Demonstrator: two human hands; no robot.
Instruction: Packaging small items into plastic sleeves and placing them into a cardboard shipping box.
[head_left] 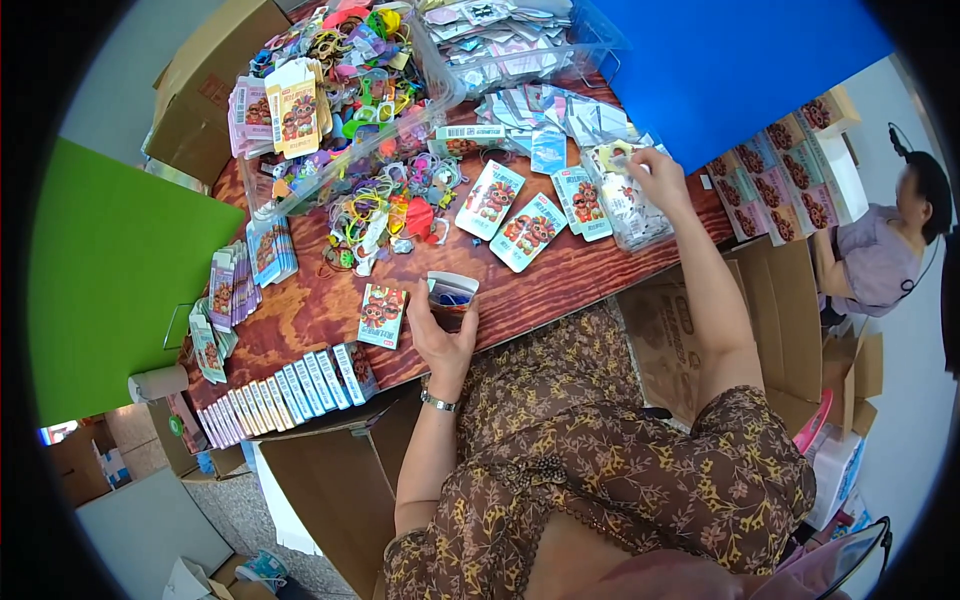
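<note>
My left hand [445, 338] is wrapped round a small cardboard box [453, 292] near the table's front edge. Its top flaps stand up, and something dark blue shows inside. Over to the right, my right hand [657, 180] has its fingertips pinched above a clear container [640, 232] of small white pieces. A pale yellowish piece is at those fingertips, too small to name. Beside the left hand lies a printed box [382, 316]. Several flat printed cartons, among them a white-and-blue carton [530, 234], lie between my hands.
A clear bin [345, 140] heaped with colourful trinkets stands at the back left, with more trinkets [375, 215] spilled before it. Behind is a bin of flat packets [500, 50]. Boxes [290, 392] line the front left edge. At right are stacked boxes [780, 175] and a person [880, 245].
</note>
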